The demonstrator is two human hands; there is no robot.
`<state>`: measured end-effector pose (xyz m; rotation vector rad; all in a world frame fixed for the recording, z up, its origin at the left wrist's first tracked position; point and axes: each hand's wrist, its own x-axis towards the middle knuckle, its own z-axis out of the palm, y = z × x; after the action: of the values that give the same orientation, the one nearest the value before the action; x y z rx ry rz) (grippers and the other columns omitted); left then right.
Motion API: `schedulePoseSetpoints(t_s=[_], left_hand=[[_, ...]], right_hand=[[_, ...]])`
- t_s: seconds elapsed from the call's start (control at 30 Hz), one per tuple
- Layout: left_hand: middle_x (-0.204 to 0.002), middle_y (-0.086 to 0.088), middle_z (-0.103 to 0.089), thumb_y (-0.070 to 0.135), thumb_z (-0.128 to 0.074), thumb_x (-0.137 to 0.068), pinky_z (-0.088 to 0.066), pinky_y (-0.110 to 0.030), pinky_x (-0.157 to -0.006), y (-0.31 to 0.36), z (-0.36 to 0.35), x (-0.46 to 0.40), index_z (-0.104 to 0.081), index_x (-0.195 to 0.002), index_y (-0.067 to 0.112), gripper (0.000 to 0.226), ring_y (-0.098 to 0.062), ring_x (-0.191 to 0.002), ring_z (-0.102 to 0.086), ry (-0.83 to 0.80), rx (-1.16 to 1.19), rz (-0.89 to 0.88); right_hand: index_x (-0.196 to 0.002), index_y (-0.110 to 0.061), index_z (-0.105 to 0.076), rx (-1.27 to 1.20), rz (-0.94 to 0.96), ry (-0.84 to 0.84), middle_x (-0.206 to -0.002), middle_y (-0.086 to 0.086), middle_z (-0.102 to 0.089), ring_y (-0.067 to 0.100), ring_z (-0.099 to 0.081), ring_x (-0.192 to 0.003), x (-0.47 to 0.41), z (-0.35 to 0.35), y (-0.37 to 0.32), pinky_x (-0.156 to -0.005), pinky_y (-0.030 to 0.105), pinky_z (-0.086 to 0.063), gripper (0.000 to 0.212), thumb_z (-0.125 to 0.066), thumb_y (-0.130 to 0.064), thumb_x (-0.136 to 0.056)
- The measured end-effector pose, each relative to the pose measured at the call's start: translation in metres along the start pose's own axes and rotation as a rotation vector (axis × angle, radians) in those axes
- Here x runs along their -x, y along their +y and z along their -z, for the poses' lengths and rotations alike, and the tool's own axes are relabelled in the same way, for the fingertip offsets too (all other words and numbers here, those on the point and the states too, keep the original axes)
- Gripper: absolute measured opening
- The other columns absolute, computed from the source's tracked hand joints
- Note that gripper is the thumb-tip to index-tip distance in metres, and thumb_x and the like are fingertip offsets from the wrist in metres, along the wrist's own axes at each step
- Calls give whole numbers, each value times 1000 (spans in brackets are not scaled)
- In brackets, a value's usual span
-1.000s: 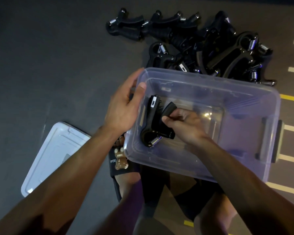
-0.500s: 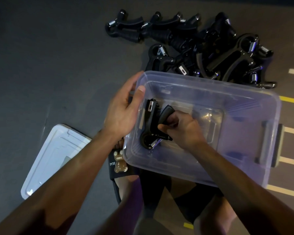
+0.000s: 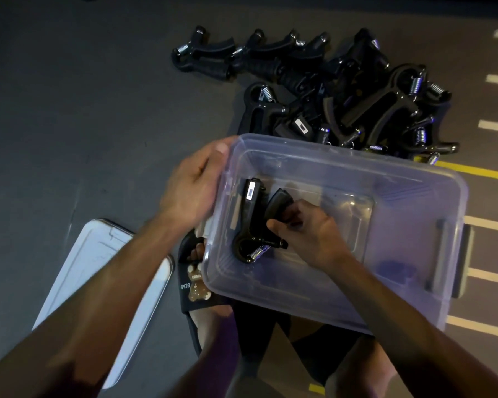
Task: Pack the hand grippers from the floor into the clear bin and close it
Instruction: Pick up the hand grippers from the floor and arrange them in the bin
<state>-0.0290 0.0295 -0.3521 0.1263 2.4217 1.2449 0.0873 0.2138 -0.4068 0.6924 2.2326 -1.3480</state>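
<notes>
The right hand (image 3: 308, 234) pinches a hand gripper (image 3: 256, 222) low inside the clear bin (image 3: 431, 196), whose corner the left hand (image 3: 193, 191) grips, fingers curled; released carelessly, the gripper could lie crooked and waste room.

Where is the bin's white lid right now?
Head view: the flat white plastic lid lies on the dark floor at lower left, left of the clear plastic bin, under the left forearm.
</notes>
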Motion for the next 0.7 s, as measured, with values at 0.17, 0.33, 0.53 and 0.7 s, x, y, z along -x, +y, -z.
schedulePoseSetpoints(t_s=[0.17,0.33,0.53,0.7], left_hand=[[-99,3,-78,34,-54,-106,-58,-48,-95,5,6,-73,-74,-109,34,20,-18,-93,-74,-166,-52,49],[-86,3,-65,19,-68,-98,-50,-12,-72,15,-31,-118,-70,-123,14,25,-2,-72,-60,-359,-72,45],[-106,0,-57,29,-83,-85,-44,-19,-72,14,-49,-139,-69,-126,25,43,-6,-77,-54,-482,-411,-77],[-104,-3,-49,27,-83,-84,-44,-27,-82,10,-53,-145,-73,-118,24,36,-16,-94,-51,-502,-513,-186]], right_hand=[[-80,-21,-63,-44,-16,83,-73,-12,-66,1,-62,-70,-8,12,1,-66,19,-47,30,-71,-50,-82],[-78,-24,-61,-35,-56,41,-77,-11,-69,-1,-62,-71,-17,21,-8,-60,14,-40,27,-67,-50,-87],[-83,-23,-62,-81,-66,-6,-73,-12,-66,-11,-58,-59,-18,25,-7,-53,4,-39,24,-68,-45,-89],[-86,-22,-63,-89,-90,-28,-75,-10,-67,-4,-59,-64,-19,28,-9,-53,6,-38,25,-66,-46,-89]])
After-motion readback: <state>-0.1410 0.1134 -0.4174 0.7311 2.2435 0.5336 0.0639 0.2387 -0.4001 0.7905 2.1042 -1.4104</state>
